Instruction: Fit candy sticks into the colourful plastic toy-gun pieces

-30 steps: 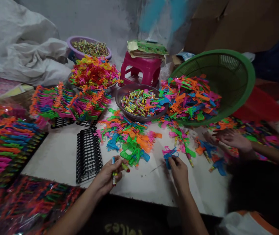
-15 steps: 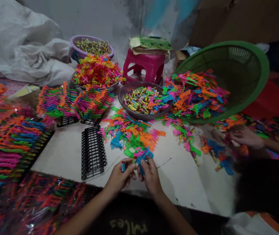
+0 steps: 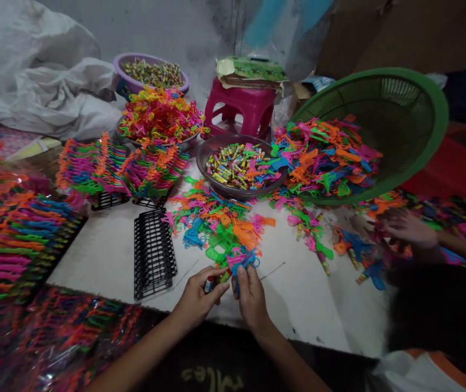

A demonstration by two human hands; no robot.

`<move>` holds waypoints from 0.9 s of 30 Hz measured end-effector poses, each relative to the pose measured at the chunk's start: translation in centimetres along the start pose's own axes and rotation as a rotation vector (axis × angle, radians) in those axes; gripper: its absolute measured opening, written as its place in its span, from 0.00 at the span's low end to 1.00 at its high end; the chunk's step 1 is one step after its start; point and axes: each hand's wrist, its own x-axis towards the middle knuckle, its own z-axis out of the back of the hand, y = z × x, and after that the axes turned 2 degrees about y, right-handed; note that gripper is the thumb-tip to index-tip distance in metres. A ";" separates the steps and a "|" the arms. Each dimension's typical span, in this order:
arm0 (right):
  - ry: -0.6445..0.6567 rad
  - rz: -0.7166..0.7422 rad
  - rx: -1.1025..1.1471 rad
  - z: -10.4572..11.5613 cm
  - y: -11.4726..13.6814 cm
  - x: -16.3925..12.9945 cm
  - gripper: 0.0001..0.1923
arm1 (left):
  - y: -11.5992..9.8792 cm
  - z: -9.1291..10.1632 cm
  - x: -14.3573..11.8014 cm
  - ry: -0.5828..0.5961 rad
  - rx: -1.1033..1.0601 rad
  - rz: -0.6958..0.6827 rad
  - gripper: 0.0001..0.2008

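My left hand (image 3: 195,296) is closed around small printed tubes; one red, white and blue tube (image 3: 209,283) sticks out by the knuckles, and a yellow-green tube (image 3: 225,277) shows near the fingertips. In my right hand (image 3: 253,302) is a blue plastic toy gun (image 3: 244,263), its grip pressed between thumb and fingers. The two hands are close together, slightly apart, over the front of the white tabletop (image 3: 294,294). Just beyond them lies a heap of coloured toy guns (image 3: 224,223), with a pink one right behind the blue one.
A black plastic rack (image 3: 154,253) stands left of my hands. Behind are a bowl of tubes (image 3: 205,163), a tipped green basket (image 3: 429,125) spilling toy guns, and a pink stool (image 3: 243,103). Filled racks (image 3: 32,245) crowd the left. Another person's hand (image 3: 412,226) works at right.
My hands have drawn slightly apart. The yellow-green tube, earlier close against the blue toy gun, is now lower at my left fingertips, and the pink toy gun behind shows more.
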 end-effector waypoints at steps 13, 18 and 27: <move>-0.592 -0.208 -0.854 12.9 -1.7 4.6 0.23 | 1.9 0.8 1.1 -0.080 -0.523 0.497 0.17; -0.005 0.358 -0.889 6.0 -2.9 5.2 0.17 | 1.3 1.3 1.6 0.071 -0.930 0.586 0.12; -0.036 -0.030 -0.055 3.7 -0.9 4.1 0.13 | 1.1 1.8 0.7 0.081 -0.740 0.455 0.21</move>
